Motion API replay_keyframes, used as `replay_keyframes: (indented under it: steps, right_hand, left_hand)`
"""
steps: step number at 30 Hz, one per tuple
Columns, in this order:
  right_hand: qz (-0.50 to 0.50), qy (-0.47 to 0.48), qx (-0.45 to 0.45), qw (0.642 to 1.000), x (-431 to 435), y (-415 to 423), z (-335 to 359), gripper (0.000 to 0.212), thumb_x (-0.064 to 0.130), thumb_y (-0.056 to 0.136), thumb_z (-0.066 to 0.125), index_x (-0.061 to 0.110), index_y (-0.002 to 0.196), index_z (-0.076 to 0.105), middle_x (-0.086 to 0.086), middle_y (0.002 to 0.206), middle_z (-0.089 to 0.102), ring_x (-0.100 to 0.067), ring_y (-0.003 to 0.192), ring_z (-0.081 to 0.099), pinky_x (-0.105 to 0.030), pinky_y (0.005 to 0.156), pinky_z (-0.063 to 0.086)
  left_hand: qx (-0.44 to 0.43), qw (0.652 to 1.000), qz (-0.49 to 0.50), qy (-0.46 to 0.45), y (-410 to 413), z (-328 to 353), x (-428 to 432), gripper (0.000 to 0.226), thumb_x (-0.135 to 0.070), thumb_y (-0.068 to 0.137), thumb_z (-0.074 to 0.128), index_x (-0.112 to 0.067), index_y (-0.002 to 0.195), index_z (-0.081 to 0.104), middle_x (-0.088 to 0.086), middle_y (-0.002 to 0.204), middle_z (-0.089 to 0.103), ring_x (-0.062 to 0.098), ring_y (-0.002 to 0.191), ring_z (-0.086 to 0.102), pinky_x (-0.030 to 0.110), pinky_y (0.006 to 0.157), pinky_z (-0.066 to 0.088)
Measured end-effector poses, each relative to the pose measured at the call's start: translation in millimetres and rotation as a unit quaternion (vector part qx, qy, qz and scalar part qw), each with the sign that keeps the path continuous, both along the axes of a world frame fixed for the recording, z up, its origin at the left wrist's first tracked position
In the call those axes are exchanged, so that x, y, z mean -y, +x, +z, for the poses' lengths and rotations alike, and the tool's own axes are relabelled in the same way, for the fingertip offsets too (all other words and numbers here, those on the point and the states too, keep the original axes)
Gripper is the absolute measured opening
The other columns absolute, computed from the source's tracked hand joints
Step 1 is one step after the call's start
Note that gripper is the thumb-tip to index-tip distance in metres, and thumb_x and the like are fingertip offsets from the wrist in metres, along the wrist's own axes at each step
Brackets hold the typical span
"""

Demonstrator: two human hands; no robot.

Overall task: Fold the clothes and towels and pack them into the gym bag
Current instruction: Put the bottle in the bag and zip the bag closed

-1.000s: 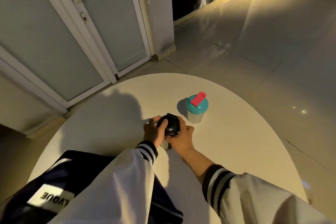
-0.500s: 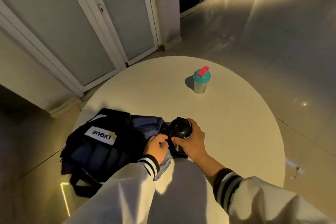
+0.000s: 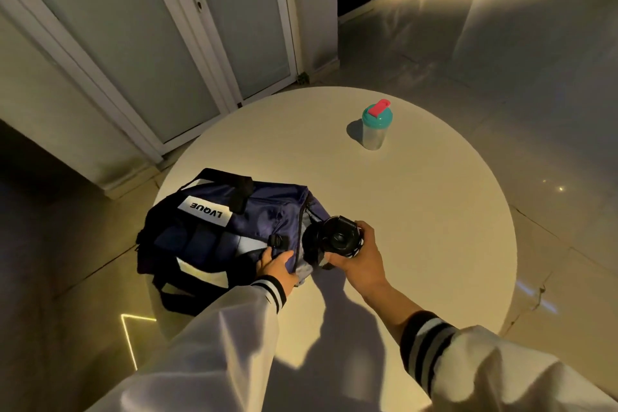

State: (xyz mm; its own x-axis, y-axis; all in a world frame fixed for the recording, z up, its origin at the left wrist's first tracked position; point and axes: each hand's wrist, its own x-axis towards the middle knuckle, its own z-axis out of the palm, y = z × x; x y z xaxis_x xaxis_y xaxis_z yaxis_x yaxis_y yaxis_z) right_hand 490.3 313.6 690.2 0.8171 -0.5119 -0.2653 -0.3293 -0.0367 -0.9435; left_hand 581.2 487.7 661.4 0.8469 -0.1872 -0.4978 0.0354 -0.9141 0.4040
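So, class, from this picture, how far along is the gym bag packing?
Done: no loose clothes or towels show, though the gym bag's inside is hidden. In hand: the left hand grips the bag's end while the right hand holds a black-lidded bottle beside it. Left: the teal-lidded shaker stands apart on the table.

Wide bare table lies open between the gym bag and the shaker bottle.

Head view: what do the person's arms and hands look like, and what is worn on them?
The left hand and right hand are bare, no gloves. Loose white sleeves cover the arms, ending in black cuffs with white stripes.
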Motion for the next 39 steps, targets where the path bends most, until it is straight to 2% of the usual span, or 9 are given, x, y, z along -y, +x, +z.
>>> replay_keyframes:
  steps: [5, 8, 11, 16, 19, 23, 28, 32, 39]
  right_hand:
    - [0.009, -0.001, 0.016, 1.000, -2, 11, -10, 0.085, 0.014, 0.065, 0.092, 0.041, 0.124, 0.038, 0.015, 0.121, 0.058, -0.013, 0.111, 0.061, -0.028, 0.092, 0.052]
    - [0.024, 0.005, 0.015, 1.000, -3, 22, -18, 0.083, 0.020, 0.060, 0.090, 0.046, 0.120, 0.038, 0.011, 0.124, 0.058, -0.010, 0.111, 0.061, -0.025, 0.089, 0.051]
    - [0.042, 0.015, 0.004, 0.999, -7, 30, -29, 0.085, 0.013, 0.063, 0.090, 0.039, 0.124, 0.037, 0.010, 0.121, 0.057, -0.011, 0.108, 0.061, -0.014, 0.083, 0.049]
    - [0.053, 0.023, -0.002, 0.998, -15, 33, -39, 0.080, -0.004, 0.065, 0.087, 0.034, 0.117, 0.039, 0.019, 0.112, 0.053, 0.003, 0.101, 0.057, -0.006, 0.078, 0.045]
    - [0.063, 0.019, -0.009, 0.998, -20, 33, -37, 0.081, -0.004, 0.064, 0.087, 0.034, 0.117, 0.039, 0.019, 0.111, 0.055, -0.004, 0.100, 0.060, -0.012, 0.079, 0.046]
    - [0.080, 0.009, -0.005, 0.997, -27, 34, -25, 0.080, 0.001, 0.065, 0.088, 0.030, 0.120, 0.038, 0.009, 0.115, 0.058, -0.017, 0.104, 0.061, -0.008, 0.075, 0.047]
    - [0.089, -0.006, 0.013, 0.996, -45, 28, -12, 0.085, 0.010, 0.065, 0.090, 0.045, 0.122, 0.038, 0.009, 0.123, 0.058, -0.012, 0.111, 0.059, -0.006, 0.084, 0.043]
    - [0.068, -0.028, 0.043, 0.996, -59, 27, -6, 0.089, 0.012, 0.064, 0.088, 0.062, 0.119, 0.040, 0.024, 0.123, 0.056, -0.006, 0.118, 0.056, -0.028, 0.099, 0.046]
    - [0.125, -0.066, 0.052, 0.989, -72, 40, -10, 0.083, 0.012, 0.070, 0.085, 0.030, 0.140, 0.043, 0.011, 0.138, 0.049, -0.009, 0.126, 0.047, -0.034, 0.110, 0.040]
  left_hand:
    - [0.006, 1.000, 0.014, -0.018, 13, -9, 7, 0.053, -0.025, 0.085, 0.075, -0.030, 0.135, 0.060, 0.010, 0.157, 0.025, 0.033, 0.138, 0.034, 0.031, 0.116, 0.029]
    - [0.010, 0.999, 0.007, 0.039, 24, -13, 16, 0.061, -0.027, 0.086, 0.072, -0.040, 0.141, 0.050, 0.010, 0.154, 0.031, 0.036, 0.139, 0.031, 0.040, 0.116, 0.027]
    - [0.081, 0.995, 0.034, 0.043, 30, -19, 22, 0.048, -0.015, 0.088, 0.063, -0.035, 0.131, 0.059, 0.008, 0.143, 0.047, 0.035, 0.131, 0.039, 0.042, 0.107, 0.035]
    - [0.103, 0.986, 0.079, -0.102, 30, -4, 31, 0.035, 0.004, 0.088, 0.052, -0.019, 0.110, 0.066, 0.010, 0.120, 0.059, 0.027, 0.106, 0.059, 0.028, 0.082, 0.045]
    - [0.095, 0.982, 0.075, -0.148, 36, 12, 23, 0.035, 0.001, 0.089, 0.053, -0.022, 0.113, 0.063, 0.010, 0.122, 0.060, 0.024, 0.102, 0.061, 0.027, 0.086, 0.048]
    - [0.085, 0.971, 0.084, -0.206, 53, 46, 4, 0.029, -0.003, 0.092, 0.056, -0.012, 0.117, 0.065, 0.007, 0.110, 0.066, 0.017, 0.089, 0.062, 0.002, 0.070, 0.040]
    - [0.034, 0.983, 0.066, -0.165, 48, 57, -13, 0.043, -0.020, 0.082, 0.079, -0.020, 0.122, 0.062, 0.006, 0.114, 0.067, 0.024, 0.106, 0.062, 0.036, 0.096, 0.051]
    - [0.046, 0.987, 0.067, -0.138, 41, 59, -24, 0.041, -0.019, 0.088, 0.074, -0.017, 0.128, 0.063, 0.006, 0.120, 0.066, 0.023, 0.111, 0.061, 0.024, 0.091, 0.046]
    - [0.113, 0.971, 0.011, -0.209, 39, 95, -26, 0.038, -0.014, 0.091, 0.069, -0.015, 0.128, 0.064, 0.000, 0.119, 0.066, 0.009, 0.103, 0.056, 0.010, 0.081, 0.041]
